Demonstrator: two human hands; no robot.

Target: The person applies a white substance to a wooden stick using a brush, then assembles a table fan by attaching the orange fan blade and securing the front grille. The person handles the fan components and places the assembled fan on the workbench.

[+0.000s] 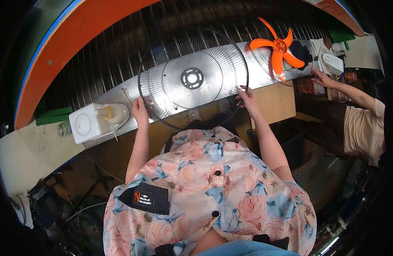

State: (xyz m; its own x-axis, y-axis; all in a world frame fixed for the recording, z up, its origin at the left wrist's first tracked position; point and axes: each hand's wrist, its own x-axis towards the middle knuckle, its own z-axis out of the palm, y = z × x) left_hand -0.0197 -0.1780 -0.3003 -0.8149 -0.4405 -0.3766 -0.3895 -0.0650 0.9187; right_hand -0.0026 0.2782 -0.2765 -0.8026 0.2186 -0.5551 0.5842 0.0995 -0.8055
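Observation:
A large round black wire fan grille (192, 87) lies in front of me, over a shiny metal worktop (132, 91), its near edge reaching past the worktop toward my body. My left hand (140, 112) is closed on its rim at the lower left. At the right side of the rim, my right hand (247, 101) grips it between thumb and fingers. Through the wires the metal surface shows. Further right, an orange five-bladed fan blade (280, 46) rests beside a black part (299, 53), with another wire grille (264, 64) beneath it.
Left of the grille stand a white plastic canister (83, 123) and a pale bottle (119, 114). A glass jar (64, 129) is beyond them. An orange curved panel (47, 59) arches overhead. At right, a co-worker's hand (322, 79) reaches toward the bench, near a wooden board (275, 104).

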